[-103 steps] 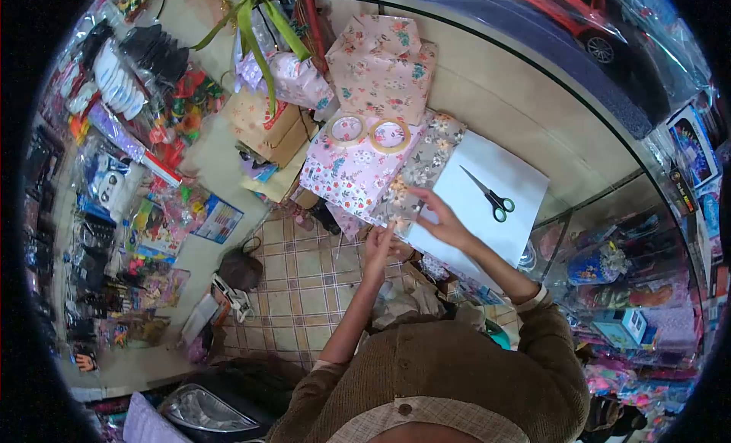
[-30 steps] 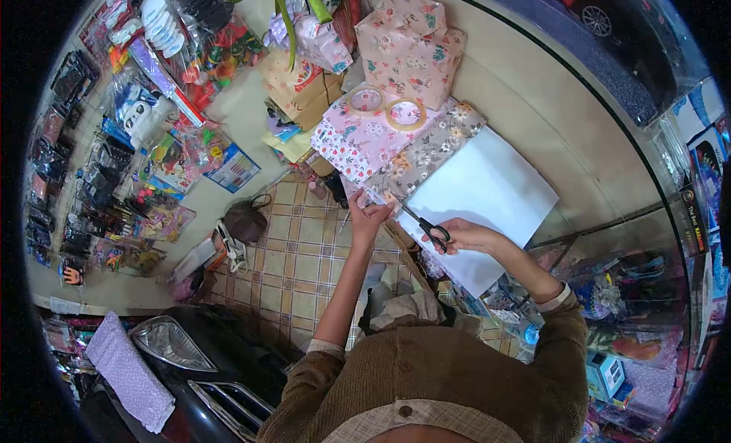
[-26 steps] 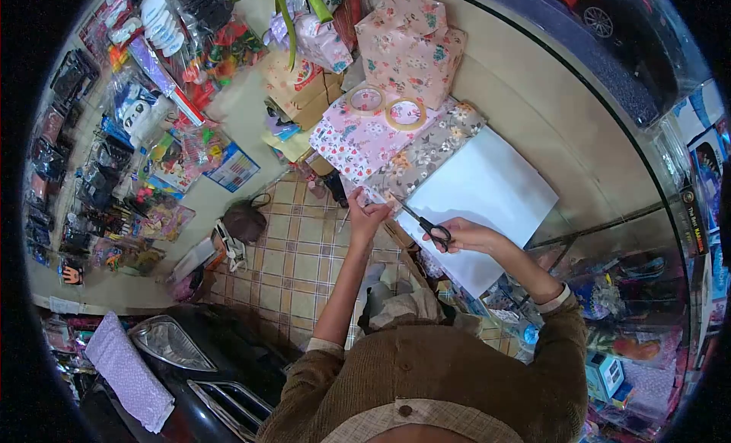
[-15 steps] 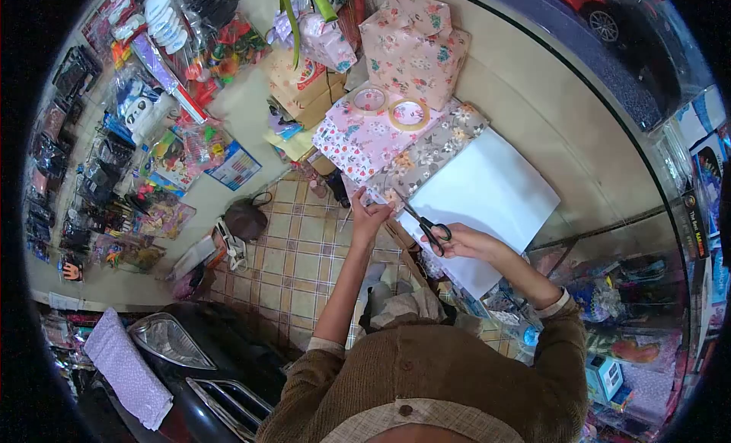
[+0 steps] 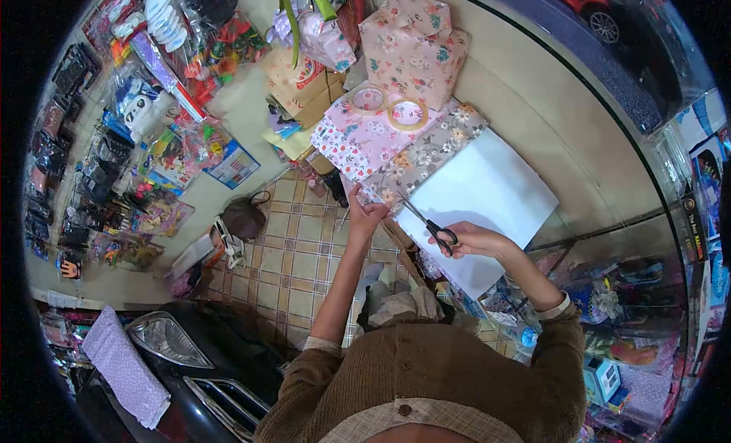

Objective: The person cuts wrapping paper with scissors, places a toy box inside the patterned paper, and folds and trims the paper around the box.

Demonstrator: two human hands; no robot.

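Observation:
My right hand (image 5: 476, 239) holds black-handled scissors (image 5: 432, 227) by the finger loops. Their blades point up and left, over the edge of the grey floral wrapping paper (image 5: 438, 147), which lies folded over with its white back side (image 5: 487, 191) facing up. My left hand (image 5: 367, 214) is at the near left corner of the paper, with thumb and fingers gripping the edge; part of the grip is hidden. Beyond it lies pink floral paper (image 5: 350, 146) with two tape rolls on it, a wider one (image 5: 408, 126) and a smaller one (image 5: 368, 112).
A floral-wrapped package (image 5: 415, 54) stands behind the tape. Brown paper bags (image 5: 304, 85) sit beside it. Hanging packaged goods (image 5: 99, 161) line the left wall. A dark motorbike (image 5: 205, 359) stands at lower left, and a dark bag (image 5: 245, 217) lies on the tiled floor (image 5: 293, 252).
My right hand has shifted slightly to the right with the scissors, and more of the blades shows now. The left hand has stayed almost in place at the paper's edge.

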